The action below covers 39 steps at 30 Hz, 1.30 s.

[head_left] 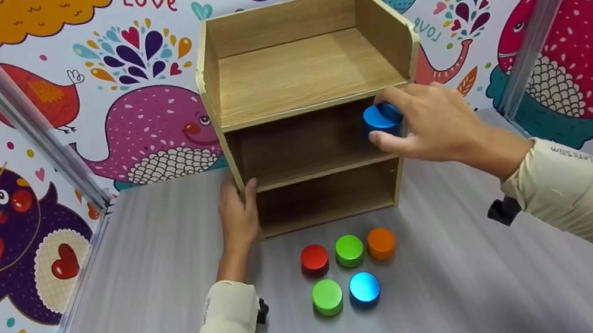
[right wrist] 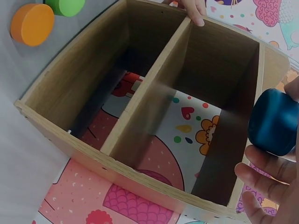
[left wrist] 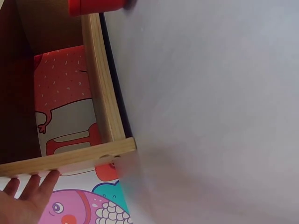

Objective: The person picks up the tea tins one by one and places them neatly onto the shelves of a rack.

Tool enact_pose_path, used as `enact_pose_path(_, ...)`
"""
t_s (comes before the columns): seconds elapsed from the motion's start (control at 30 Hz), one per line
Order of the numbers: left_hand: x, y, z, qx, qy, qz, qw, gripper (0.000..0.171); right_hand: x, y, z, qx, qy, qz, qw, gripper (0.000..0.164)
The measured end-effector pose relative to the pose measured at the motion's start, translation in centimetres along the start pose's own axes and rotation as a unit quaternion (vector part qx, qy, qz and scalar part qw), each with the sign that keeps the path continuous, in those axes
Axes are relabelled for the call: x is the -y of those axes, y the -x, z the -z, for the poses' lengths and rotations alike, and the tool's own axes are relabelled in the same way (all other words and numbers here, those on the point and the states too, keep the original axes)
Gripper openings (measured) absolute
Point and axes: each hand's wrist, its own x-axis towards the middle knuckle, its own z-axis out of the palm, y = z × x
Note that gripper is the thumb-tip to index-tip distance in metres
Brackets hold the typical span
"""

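A blue cylinder (head_left: pixel 382 119) is pinched between the thumb and fingers of my right hand (head_left: pixel 436 122). It is held in front of the right part of the wooden shelf's (head_left: pixel 305 71) middle compartment. The right wrist view shows the same blue cylinder (right wrist: pixel 273 122) just off the shelf's front edge, its far side hidden by the fingers. My left hand (head_left: pixel 238 213) grips the shelf's left side panel, thumb at the front edge. In the left wrist view, the fingers (left wrist: pixel 46 186) press that panel's outer face.
On the grey table (head_left: pixel 175 307), before the shelf, stand a red cylinder (head_left: pixel 314 260), two green cylinders (head_left: pixel 350 250), an orange cylinder (head_left: pixel 381 243) and another blue cylinder (head_left: pixel 364 289). Metal posts (head_left: pixel 14 99) and cartoon-printed walls enclose the sides and back.
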Motion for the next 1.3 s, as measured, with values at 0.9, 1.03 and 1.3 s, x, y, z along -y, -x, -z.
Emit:
enact_pose_path(0.9,0.1,0.0,0.0,0.001,0.0,0.01,1.0,0.047,-0.6,-3.3,1.4,-0.003,-0.004,-0.031,0.999,0.064)
enact_pose_path(1.03,0.1,0.0,-0.1,0.001,0.001,0.011,0.9999,0.048,-0.6,-3.7,1.7,-0.001,-0.005,-0.04,0.999,0.065)
enact_pose_path(1.3,0.2,0.1,-0.1,-0.002,0.005,0.001,1.0,0.05,-0.4,-4.7,1.8,0.016,-0.011,-0.053,0.998,0.066)
